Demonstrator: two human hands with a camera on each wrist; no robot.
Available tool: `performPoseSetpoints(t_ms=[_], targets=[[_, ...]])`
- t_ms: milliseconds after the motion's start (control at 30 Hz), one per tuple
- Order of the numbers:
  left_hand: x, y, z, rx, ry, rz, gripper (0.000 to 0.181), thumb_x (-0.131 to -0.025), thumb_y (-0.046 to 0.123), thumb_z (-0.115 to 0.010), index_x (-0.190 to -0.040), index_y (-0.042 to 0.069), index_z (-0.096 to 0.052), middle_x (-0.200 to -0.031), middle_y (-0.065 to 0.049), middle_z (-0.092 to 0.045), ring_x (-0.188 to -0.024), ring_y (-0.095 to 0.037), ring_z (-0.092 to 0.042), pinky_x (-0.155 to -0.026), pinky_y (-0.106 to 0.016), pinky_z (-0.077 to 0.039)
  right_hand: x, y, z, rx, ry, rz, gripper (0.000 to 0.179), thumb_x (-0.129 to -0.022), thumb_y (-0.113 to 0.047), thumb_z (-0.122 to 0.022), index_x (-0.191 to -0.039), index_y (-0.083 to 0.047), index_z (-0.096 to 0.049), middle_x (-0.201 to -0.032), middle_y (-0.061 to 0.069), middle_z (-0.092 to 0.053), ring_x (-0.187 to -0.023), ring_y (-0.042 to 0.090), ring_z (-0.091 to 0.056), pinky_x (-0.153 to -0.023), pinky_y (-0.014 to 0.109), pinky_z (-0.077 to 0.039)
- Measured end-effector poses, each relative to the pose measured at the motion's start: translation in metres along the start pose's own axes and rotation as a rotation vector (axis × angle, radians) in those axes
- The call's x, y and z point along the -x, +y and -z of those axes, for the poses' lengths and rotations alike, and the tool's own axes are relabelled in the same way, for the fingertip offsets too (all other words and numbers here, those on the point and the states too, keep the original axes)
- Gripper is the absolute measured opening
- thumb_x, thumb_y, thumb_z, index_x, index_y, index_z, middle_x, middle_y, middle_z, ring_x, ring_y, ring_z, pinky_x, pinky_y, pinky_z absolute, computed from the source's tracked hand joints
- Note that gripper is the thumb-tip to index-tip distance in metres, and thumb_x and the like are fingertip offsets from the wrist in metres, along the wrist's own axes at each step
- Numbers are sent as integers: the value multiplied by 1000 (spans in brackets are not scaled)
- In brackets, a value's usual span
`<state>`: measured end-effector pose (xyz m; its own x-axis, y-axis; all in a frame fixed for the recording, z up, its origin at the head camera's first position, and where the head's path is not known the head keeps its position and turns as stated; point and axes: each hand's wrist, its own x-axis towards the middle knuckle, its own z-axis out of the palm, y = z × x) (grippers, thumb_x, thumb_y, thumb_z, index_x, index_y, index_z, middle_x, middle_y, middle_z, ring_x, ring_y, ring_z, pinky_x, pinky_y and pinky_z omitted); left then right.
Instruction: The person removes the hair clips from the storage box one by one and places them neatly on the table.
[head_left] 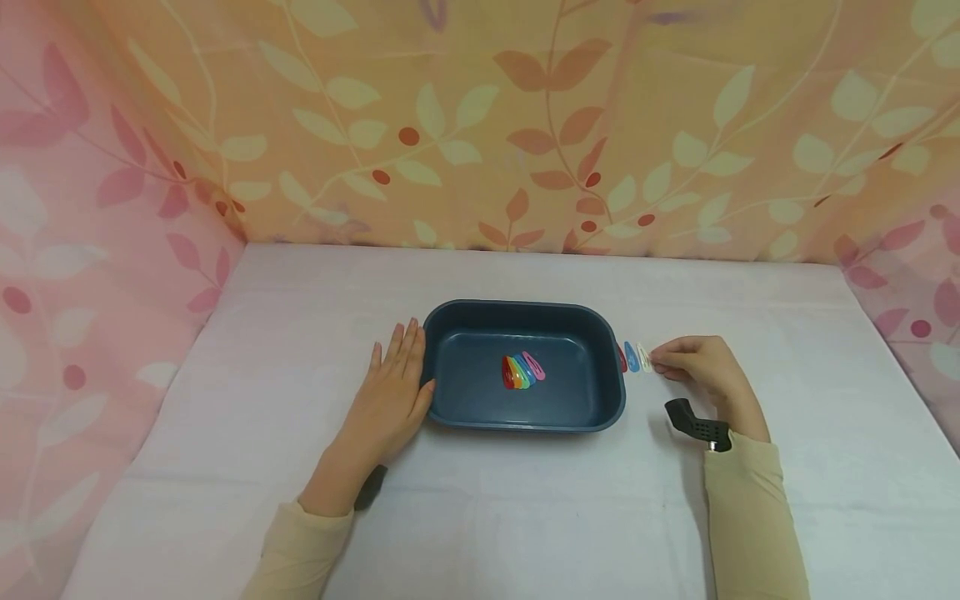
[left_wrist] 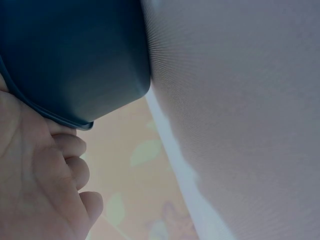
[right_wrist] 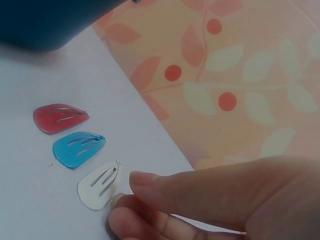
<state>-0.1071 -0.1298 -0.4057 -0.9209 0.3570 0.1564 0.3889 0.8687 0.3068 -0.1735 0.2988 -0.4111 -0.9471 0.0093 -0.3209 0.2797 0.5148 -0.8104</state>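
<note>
Two beige sleeves (head_left: 753,517) reach in from five and seven o'clock over a white-covered worktop (head_left: 525,517), a black bracket (head_left: 697,427) at each wrist. Leafy cloth walls (head_left: 555,125) rise behind, orange at twelve, pink at ten and two. One blue tub (head_left: 465,392) sits centrally, its rim partly hiding a red clip (right_wrist: 52,120) from the head view. Inside lies one overlapping row of coloured clips (head_left: 522,371), too close to count surely. Outside, at the tub's three o'clock, lie three: the red one, a blue clip (right_wrist: 75,151) and a white clip (right_wrist: 90,191). At its nine, the left hand (head_left: 388,398) rests straight-fingered against the side, gripping nothing. The right hand's (head_left: 703,364) grip is slightly parted at the white clip's edge; whether it has hold, I cannot tell.
</note>
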Motion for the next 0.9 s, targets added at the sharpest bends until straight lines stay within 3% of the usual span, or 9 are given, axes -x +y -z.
performPoseSetpoints(t_ms=[567,767,900], targets=[[0,0,1,5,-23,17,68,-97,24,-46,-147,-8,-14,-155,-19,-7,-143,-32,-4,-112,-52,-6,1,4,9,-217,-59,-22,34,-92,-9,-60,-114,17,-57,-83,-6,-69,-79,5,-66,-73,21,-53],[0,0,0,8,-31,16,67,-97,24,-44,-148,-7,-13,-156,-18,-6,-143,-31,-3,-112,-52,-6,6,1,11,-291,-73,-20,13,-91,-8,-61,-96,-1,-71,-82,-5,-70,-78,5,-67,-72,20,-53],[0,-1,0,5,-35,13,67,-98,25,-44,-148,-7,-13,-156,-18,-6,-143,-31,-2,-112,-52,-5,8,-2,11,-308,-80,7,11,-90,-8,-63,-87,-10,-73,-81,-5,-70,-77,6,-67,-71,20,-53]])
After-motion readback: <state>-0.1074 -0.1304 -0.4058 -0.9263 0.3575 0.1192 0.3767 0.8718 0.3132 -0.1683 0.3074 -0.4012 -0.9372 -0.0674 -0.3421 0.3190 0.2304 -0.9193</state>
